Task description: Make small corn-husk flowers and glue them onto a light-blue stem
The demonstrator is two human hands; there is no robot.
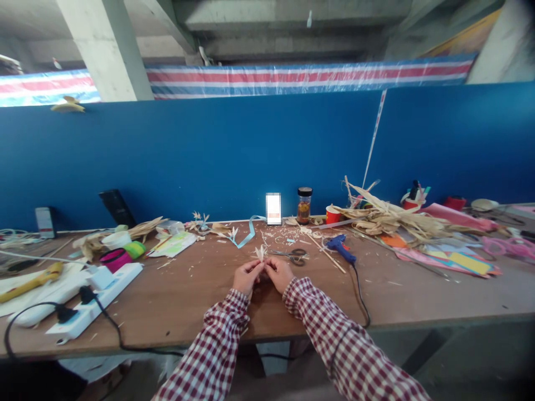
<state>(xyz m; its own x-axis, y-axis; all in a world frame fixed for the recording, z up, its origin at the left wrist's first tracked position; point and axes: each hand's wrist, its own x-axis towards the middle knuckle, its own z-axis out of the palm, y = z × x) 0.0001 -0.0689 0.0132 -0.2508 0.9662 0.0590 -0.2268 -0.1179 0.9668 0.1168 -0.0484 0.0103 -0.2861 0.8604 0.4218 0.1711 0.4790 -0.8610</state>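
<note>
White power strip with black plugs, left of left hand. Dark-handled scissors just beyond right hand, lying flat. Blue glue gun farther right of right hand, black cord trailing toward near side. Clear jar with black lid beyond right hand, upright; red paper cup just right of jar. Blue partition beyond both hands, striped tarpaulin above it; concrete pillar to far left, beyond left hand.
</note>
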